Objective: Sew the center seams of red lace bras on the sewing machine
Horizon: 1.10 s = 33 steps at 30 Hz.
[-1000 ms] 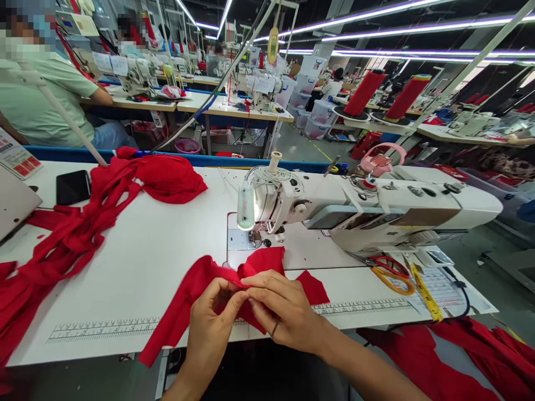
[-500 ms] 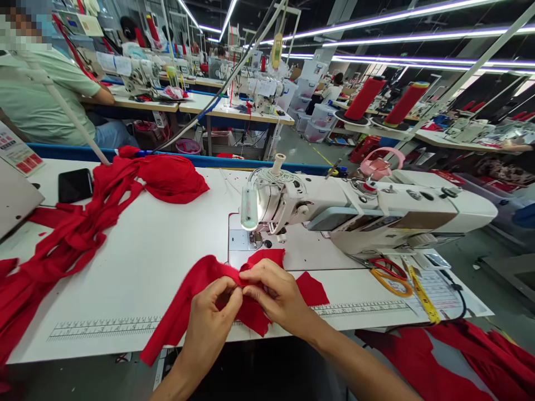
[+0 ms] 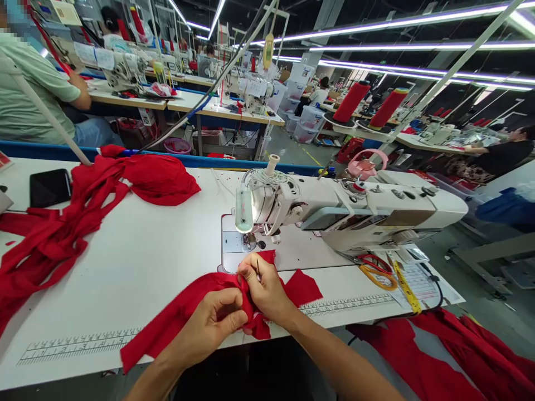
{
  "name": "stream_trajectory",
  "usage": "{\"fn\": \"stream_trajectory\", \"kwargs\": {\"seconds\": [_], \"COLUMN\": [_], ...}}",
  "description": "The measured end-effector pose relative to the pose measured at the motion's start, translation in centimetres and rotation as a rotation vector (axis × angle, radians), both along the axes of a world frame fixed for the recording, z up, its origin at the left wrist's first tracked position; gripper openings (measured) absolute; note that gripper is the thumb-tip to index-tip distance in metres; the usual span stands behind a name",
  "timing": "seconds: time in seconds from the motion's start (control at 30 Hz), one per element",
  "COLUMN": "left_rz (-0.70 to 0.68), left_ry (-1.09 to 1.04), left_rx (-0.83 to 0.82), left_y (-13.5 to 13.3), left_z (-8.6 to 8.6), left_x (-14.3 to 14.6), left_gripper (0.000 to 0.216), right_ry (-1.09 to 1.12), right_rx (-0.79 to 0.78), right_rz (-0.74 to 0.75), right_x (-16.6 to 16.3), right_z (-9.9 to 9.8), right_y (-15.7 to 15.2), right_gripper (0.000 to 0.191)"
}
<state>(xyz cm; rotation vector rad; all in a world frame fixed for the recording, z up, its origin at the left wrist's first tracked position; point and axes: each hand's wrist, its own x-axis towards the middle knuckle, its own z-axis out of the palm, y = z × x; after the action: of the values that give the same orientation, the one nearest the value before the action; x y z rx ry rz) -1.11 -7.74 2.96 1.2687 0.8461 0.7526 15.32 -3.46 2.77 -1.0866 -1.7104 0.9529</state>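
Observation:
A strip of red fabric [image 3: 184,303] lies bunched over the front edge of the sewing table, before the sewing machine [image 3: 309,206]. My left hand [image 3: 211,326] is curled at the bunched part, thumb and forefinger closed on the red fabric. Close beside it, my right hand [image 3: 267,292] is closed and pinches a raised fold of the same cloth. A thin dark pointed thing [image 3: 258,267] shows at the right hand's fingers; its kind is too small to tell. To the right of that hand, a loose corner of red fabric [image 3: 303,287] lies flat.
Scissors [image 3: 378,273] with red and orange handles and a yellow tape measure [image 3: 405,287] lie at the right. A long red fabric heap [image 3: 54,239] and a phone [image 3: 50,187] are at the left. More red cloth [image 3: 434,351] hangs below. A co-worker [image 3: 37,94] sits beyond.
My right hand has lifted a fold and turned, and the thin dark thing now shows. My left hand has shifted slightly down. The whole view has swung a little to the right.

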Motion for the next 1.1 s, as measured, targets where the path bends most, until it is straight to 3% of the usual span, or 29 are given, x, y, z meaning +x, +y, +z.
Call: {"fn": "stream_trajectory", "kwargs": {"seconds": [0.1,0.2,0.27,0.33,0.43,0.53,0.67,0.77,0.93,1.03,1.1], "left_rz": [0.148,0.437,0.51,0.424,0.248,0.189,0.113,0.028,0.066,0.109,0.126], "left_ry": [0.08,0.281,0.414,0.471,0.476,0.519,0.552,0.57,0.624,0.622,0.609], "left_rx": [0.056,0.45,0.69,0.792,0.804,0.784,0.769,0.83,0.893,0.887,0.87], "left_y": [0.0,0.1,0.5,1.2,2.1,2.5,2.2,2.1,2.5,2.8,3.0], "left_z": [-0.6,-1.1,-1.2,-1.0,-0.1,0.8,1.9,2.3,2.1,1.7,1.6], "left_x": [-0.5,-0.5,-0.2,0.1,0.1,-0.4,-0.9,-0.9,-0.8,-0.7,-0.7], "left_gripper": [0.025,0.019,0.03,0.036,0.029,0.023,0.027,0.035,0.023,0.015,0.014], "right_ry": [0.028,0.021,0.025,0.033,0.026,-0.008,-0.057,-0.157,-0.225,-0.237,-0.289], "right_rx": [-0.06,-0.087,-0.084,-0.093,-0.127,-0.118,0.043,0.206,0.188,0.173,0.228], "right_rz": [-0.01,0.029,0.056,0.077,0.133,0.167,0.235,0.297,0.311,0.326,0.299], "right_x": [0.6,1.1,1.4,1.8,2.8,4.1,5.4,5.9,6.3,6.2,6.0], "right_z": [0.3,0.9,1.3,1.6,1.9,2.1,2.1,2.4,3.1,3.2,2.9], "right_y": [0.3,0.1,-0.1,-0.3,-0.5,-0.6,-0.5,-0.5,-0.8,-1.4,-1.9], "right_gripper": [0.024,0.023,0.023,0.022,0.016,0.016,0.016,0.027,0.029,0.012,0.028]}}
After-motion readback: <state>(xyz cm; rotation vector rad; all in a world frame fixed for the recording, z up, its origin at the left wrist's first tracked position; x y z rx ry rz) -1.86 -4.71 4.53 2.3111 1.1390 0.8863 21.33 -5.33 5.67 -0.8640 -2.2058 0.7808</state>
